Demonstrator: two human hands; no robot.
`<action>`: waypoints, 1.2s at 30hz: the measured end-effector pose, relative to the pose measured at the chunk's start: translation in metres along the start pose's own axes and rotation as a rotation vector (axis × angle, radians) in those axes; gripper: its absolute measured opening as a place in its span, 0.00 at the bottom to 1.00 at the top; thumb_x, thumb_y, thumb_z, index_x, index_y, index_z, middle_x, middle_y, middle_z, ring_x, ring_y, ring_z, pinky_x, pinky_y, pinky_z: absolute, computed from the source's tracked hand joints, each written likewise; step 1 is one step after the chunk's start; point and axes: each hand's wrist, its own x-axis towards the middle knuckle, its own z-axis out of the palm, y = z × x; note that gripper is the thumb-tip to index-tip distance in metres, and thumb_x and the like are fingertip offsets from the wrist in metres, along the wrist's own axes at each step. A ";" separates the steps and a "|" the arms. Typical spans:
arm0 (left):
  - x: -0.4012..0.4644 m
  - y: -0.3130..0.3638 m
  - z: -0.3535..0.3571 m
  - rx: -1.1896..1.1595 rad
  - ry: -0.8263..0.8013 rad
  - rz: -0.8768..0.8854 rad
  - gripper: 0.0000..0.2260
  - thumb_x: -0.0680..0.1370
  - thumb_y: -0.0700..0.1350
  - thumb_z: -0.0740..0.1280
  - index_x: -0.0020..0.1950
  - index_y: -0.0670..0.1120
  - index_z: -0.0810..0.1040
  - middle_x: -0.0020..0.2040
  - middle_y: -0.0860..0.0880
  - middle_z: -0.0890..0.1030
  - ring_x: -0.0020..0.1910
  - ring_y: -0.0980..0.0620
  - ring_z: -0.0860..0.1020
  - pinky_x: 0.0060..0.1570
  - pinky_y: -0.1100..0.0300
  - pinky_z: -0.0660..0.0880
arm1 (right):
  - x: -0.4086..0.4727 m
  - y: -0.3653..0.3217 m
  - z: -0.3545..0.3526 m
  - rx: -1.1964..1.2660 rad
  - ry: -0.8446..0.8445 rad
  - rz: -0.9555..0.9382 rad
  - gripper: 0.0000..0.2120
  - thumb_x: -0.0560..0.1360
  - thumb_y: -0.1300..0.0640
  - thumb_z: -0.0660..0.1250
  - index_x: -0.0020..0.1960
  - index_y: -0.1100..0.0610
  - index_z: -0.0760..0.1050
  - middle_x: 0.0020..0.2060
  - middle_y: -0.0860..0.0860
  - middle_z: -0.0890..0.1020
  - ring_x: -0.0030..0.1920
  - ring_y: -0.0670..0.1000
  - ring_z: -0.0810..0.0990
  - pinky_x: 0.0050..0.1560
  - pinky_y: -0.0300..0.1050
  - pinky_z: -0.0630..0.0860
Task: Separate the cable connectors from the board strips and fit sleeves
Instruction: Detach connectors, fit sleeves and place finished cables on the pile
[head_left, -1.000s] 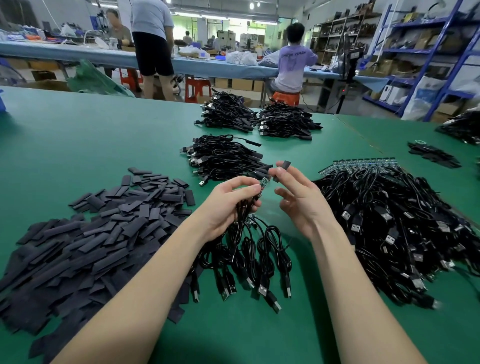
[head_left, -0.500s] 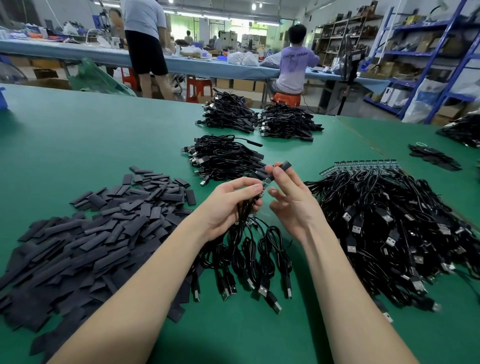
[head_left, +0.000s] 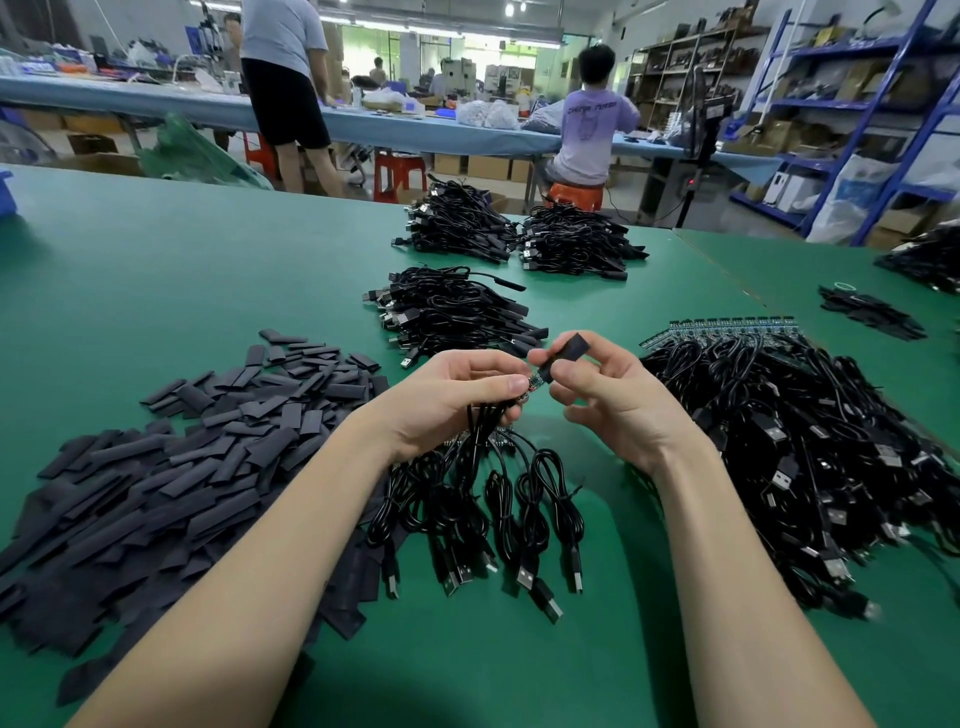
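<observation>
Seated person's shirt (head_left: 592, 111) — print illegible; hands (head_left: 613, 395) hold sleeve (head_left: 569, 349).

The right hand (head_left: 618, 400) has curled in toward the left hand (head_left: 457, 400), its fingers no longer spread. The sleeve (head_left: 563, 353) it pinches has swung from pointing at 1 o'clock, clear of the connector (head_left: 535, 383), to sit over the connector's tip.

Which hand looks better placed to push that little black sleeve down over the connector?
The right hand: it already pinches the sleeve at the connector, while the left hand grips the cables.
</observation>
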 end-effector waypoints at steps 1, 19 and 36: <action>0.001 -0.001 0.001 -0.018 0.010 0.003 0.08 0.75 0.41 0.70 0.53 0.41 0.81 0.40 0.50 0.80 0.37 0.54 0.79 0.42 0.63 0.78 | 0.001 0.001 0.002 0.015 0.010 -0.018 0.21 0.57 0.40 0.86 0.44 0.43 0.83 0.53 0.46 0.87 0.38 0.44 0.74 0.37 0.33 0.73; 0.005 0.004 -0.005 0.746 0.231 0.245 0.05 0.75 0.43 0.77 0.47 0.48 0.82 0.44 0.54 0.85 0.47 0.57 0.83 0.50 0.63 0.77 | 0.006 0.022 0.014 0.105 0.374 0.018 0.17 0.57 0.42 0.85 0.43 0.43 0.86 0.52 0.47 0.85 0.32 0.42 0.69 0.28 0.32 0.63; 0.007 0.003 0.003 0.763 0.263 0.248 0.04 0.74 0.42 0.77 0.46 0.46 0.85 0.43 0.52 0.86 0.46 0.55 0.84 0.53 0.47 0.81 | 0.005 0.023 0.010 -0.005 0.324 0.065 0.09 0.67 0.44 0.79 0.47 0.42 0.86 0.54 0.46 0.87 0.33 0.43 0.69 0.29 0.32 0.64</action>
